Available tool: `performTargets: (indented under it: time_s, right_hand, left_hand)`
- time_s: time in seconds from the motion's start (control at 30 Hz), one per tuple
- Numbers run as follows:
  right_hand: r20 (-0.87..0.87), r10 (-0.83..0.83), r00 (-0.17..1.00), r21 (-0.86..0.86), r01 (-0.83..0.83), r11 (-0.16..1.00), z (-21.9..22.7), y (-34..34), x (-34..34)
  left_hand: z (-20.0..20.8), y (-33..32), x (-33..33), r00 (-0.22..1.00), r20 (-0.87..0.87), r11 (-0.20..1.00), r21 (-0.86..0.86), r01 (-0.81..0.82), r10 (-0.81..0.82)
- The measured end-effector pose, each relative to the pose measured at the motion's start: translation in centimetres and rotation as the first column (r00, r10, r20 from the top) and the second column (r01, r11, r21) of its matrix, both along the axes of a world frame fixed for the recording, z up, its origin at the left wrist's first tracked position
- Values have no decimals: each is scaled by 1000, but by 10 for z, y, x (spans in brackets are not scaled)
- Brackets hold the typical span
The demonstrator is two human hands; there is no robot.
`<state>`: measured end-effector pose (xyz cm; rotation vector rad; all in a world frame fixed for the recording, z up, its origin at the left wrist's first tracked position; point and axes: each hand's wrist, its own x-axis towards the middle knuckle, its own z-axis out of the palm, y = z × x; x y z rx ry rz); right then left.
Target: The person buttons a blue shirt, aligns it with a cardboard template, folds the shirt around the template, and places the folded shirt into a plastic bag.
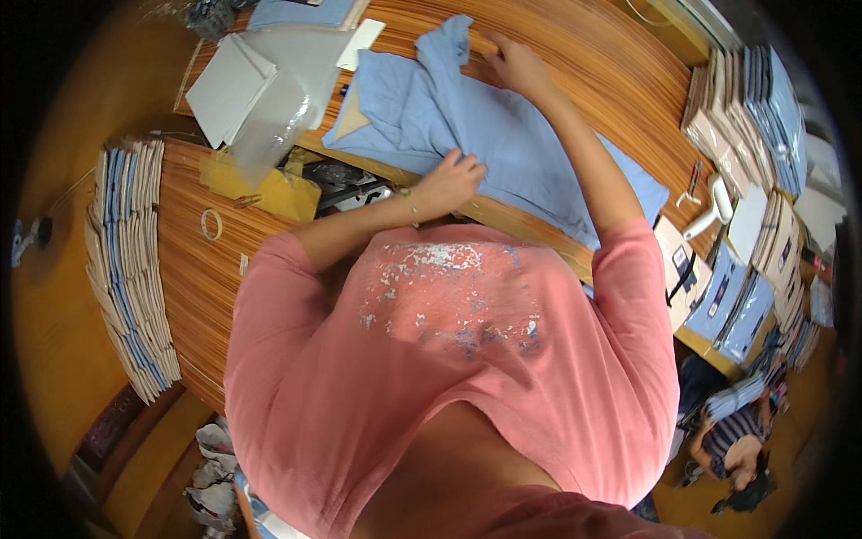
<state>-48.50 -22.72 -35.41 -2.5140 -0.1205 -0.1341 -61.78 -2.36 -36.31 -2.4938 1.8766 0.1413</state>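
A light blue shirt (pixel 530 135) lies spread along the table in front of me, partly folded, with one sleeve bunched toward the far side. A beige piece (pixel 352 115) shows at its left end. My left hand (pixel 449 186) is at the shirt's near edge, its bent fingers closed on the cloth. At the far side, just right of the raised sleeve end (pixel 446 38), my right hand (pixel 519 67) has its fingers apart and holds nothing. My right forearm crosses above the shirt.
White sheets (pixel 229 88) and clear plastic bags (pixel 285 112) lie left of the shirt. Tall stacks of packed shirts (pixel 133 269) stand at far left and right (pixel 732 117). A white handheld tool (pixel 714 208) and a tape roll (pixel 211 225) lie on the wooden table. Another person (pixel 738 449) is at lower right.
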Motion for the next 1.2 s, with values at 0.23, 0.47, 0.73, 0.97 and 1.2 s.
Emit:
performTargets:
  time_s: [0.23, 0.47, 0.73, 0.97, 1.2]
  right_hand:
    - [-450, -153, 880, 225, 277, 934, -56, 30, 105]
    - [-263, 593, 761, 740, -235, 630, 76, 65, -17]
    - [-185, 728, 660, 902, -180, 392, 165, 68, -139]
    - [-447, -323, 834, 652, 551, 521, 86, -56, -221]
    - [-397, -528, 751, 528, 657, 538, 11, -86, -246]
  left_hand:
    - [-13, 22, 2, 986, -168, 972, -229, -50, 11]
    - [24, 93, 149, 597, -781, 181, -570, -802, 183]
    - [-18, -6, 176, 227, -868, 821, 492, 290, 441]
    - [-14, 21, 187, 354, -775, 843, 531, -87, 524]
    - [21, 44, 186, 860, -396, 927, 319, -199, 321]
